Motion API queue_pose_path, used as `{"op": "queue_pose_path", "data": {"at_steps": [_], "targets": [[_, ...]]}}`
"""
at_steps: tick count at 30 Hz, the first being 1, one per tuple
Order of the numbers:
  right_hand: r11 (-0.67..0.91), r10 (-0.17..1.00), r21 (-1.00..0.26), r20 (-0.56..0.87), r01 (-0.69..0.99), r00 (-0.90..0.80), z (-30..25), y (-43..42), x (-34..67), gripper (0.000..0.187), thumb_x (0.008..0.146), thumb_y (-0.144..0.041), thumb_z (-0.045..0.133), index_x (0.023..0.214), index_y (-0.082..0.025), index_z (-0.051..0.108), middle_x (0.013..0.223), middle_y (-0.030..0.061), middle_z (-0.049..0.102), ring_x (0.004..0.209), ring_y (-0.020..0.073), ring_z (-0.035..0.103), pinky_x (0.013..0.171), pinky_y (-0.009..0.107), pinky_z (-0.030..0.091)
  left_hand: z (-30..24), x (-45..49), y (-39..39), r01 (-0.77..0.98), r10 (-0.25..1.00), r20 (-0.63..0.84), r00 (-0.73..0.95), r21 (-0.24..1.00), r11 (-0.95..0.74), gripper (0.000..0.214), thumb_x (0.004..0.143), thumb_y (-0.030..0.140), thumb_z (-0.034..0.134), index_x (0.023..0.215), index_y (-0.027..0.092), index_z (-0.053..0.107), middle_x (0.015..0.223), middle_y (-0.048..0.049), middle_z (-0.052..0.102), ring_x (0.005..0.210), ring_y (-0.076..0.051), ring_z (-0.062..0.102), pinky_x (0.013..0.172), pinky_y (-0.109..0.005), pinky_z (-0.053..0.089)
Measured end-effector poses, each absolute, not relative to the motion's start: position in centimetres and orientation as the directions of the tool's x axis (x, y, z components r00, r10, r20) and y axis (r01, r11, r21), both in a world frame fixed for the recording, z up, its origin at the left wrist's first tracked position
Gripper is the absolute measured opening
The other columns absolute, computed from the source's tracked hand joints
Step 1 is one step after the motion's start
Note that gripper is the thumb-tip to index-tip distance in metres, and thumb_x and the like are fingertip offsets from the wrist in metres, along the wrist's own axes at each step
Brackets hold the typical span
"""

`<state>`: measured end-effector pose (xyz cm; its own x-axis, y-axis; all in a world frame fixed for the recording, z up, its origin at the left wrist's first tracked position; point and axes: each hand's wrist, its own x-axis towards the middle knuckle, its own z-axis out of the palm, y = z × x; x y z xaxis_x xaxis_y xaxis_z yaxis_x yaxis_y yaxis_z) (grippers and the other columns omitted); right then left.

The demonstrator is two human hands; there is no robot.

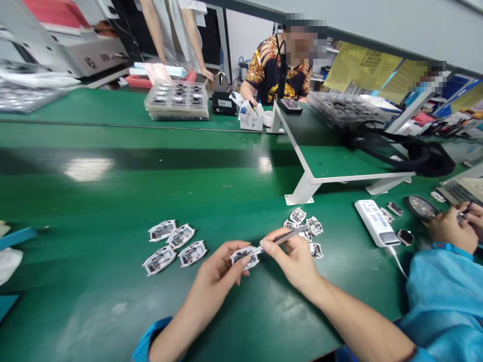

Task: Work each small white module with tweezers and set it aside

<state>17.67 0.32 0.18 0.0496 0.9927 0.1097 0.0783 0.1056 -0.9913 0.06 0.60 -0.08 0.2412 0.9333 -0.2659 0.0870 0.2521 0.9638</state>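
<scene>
Between the thumb and fingers of my left hand [222, 269] is a small white watch-like housing [244, 257] with electronic parts inside. My right hand [294, 259] pinches a pair of slim grey tweezers [281, 240], whose tip reaches the held housing. Left of my hands, several similar housings [181, 236] lie in a loose group on the green table. More of these housings [314, 225] lie just beyond my right hand, partly hidden by it and the tweezers.
A white metal-legged shelf [307, 183] carries black headgear [400, 151] and clear trays [343, 108]. To the right, a white cabled device [376, 223] lies near a co-worker's hands [455, 229]. Stacked plastic trays [177, 103] stand at the back; two people are beyond.
</scene>
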Motion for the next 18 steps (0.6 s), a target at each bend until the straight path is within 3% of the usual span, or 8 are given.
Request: {"op": "queue_pose_path", "data": {"at_steps": [10, 18], "targets": [[-0.006, 1.0, -0.997, -0.007, -0.074, 0.013, -0.21, 0.75, 17.54, 0.012, 0.076, -0.031, 0.075, 0.076, -0.02, 0.07, 0.069, -0.0004, 0.07, 0.065, 0.0149, 0.063, 0.064, 0.028, 0.049, 0.57, 0.39, 0.23, 0.119, 0.93, -0.232, 0.284, 0.971, 0.206, 0.028, 0.079, 0.037, 0.063, 0.1, 0.018, 0.063, 0.071, 0.0007, 0.062, 0.061, -0.015, 0.057, 0.053, -0.025, 0.045], [0.02, 0.999, -0.994, 0.015, -0.104, 0.049, 0.06, 0.63, 17.38, 0.013, 0.075, -0.032, 0.075, 0.075, -0.02, 0.069, 0.068, 0.0002, 0.071, 0.065, 0.0162, 0.065, 0.065, 0.029, 0.052, 0.68, 0.27, 0.04, 0.097, 0.926, -0.238, 0.294, 0.971, 0.219, 0.03, 0.079, 0.036, 0.065, 0.103, 0.019, 0.062, 0.076, -0.0013, 0.064, 0.066, -0.017, 0.059, 0.058, -0.027, 0.047]]}}
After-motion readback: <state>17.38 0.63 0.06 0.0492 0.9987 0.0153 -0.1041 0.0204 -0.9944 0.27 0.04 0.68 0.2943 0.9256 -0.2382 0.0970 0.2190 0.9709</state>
